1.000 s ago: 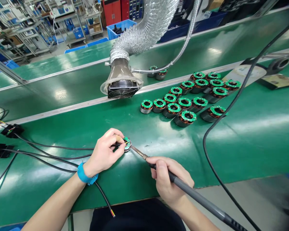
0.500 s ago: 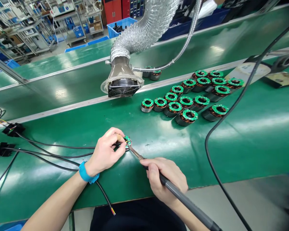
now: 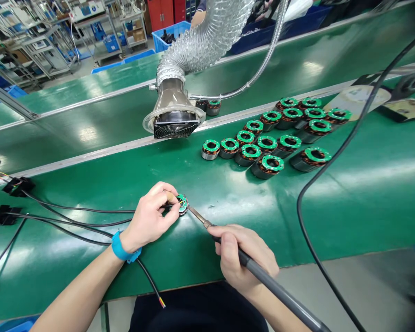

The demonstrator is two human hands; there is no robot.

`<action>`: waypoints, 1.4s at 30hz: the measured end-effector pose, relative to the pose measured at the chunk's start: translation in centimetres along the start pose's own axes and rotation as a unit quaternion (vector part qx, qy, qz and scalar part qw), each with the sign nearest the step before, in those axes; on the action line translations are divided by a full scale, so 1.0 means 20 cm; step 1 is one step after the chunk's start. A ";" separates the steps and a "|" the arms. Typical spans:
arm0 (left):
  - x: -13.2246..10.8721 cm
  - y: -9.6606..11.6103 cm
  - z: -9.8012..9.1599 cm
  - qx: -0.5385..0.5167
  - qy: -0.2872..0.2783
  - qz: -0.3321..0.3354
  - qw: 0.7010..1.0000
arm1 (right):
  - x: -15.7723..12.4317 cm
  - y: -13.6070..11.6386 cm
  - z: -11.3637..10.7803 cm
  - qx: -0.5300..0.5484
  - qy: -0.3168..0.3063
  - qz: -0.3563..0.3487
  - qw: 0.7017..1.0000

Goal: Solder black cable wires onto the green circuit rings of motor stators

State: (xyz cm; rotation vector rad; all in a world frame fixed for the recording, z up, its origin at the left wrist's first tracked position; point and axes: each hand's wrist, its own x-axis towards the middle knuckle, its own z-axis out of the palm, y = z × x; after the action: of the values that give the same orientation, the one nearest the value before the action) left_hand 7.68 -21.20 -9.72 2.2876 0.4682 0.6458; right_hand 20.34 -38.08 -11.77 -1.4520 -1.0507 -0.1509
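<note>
My left hand (image 3: 152, 216), a blue band on its wrist, is closed with thumb and fingertips pinching a thin wire (image 3: 180, 202) at a motor stator (image 3: 184, 205) with a green circuit board. The fingers cover the stator's left side. My right hand (image 3: 247, 256) is wrapped round the dark handle of a soldering iron (image 3: 280, 282). The iron's metal tip points up and left, close to the board's right edge; whether it touches is too small to tell. Black cables (image 3: 90, 225) run from the left towards and under my left hand and forearm.
Several stators (image 3: 268, 167) with green boards stand at the right. A fan hood (image 3: 175, 121) on a silver duct hangs over the far side. A black cord (image 3: 309, 240) crosses the right side. Black housings (image 3: 20, 186) lie at the left. Another person's arm (image 3: 198, 17) shows behind the duct.
My right hand has drawn the soldering iron slightly right, so its tip has moved from the middle of the board to its right edge. My left hand stays nearly still.
</note>
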 end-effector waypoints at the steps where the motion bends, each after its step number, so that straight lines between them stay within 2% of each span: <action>1: 0.00 0.00 0.00 -0.003 -0.003 -0.002 1.000 | 0.00 0.00 0.00 -0.001 0.000 -0.001 1.000; 5: 0.01 0.01 -0.01 -0.010 -0.016 -0.011 1.000 | 0.00 0.02 0.00 0.004 0.011 0.010 1.000; 9: 0.02 0.02 -0.03 0.000 -0.029 -0.005 1.000 | -0.01 0.04 0.00 0.007 0.018 0.053 0.998; 16: 0.08 0.03 -0.11 0.032 -0.116 0.005 0.993 | -0.01 0.07 0.00 0.071 -0.015 0.107 0.992; 27: 0.20 0.04 -0.19 0.089 -0.228 0.018 0.969 | 0.02 0.07 0.02 0.077 -0.037 0.095 0.992; 42: 0.22 0.05 -0.20 0.084 -0.251 0.014 0.964 | 0.06 0.05 0.00 0.069 -0.043 0.056 0.995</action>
State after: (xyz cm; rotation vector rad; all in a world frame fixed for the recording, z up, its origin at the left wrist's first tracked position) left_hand 9.09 -17.63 -5.22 2.5046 0.2513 0.0234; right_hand 21.72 -37.35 -11.62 -1.3973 -1.0260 0.0635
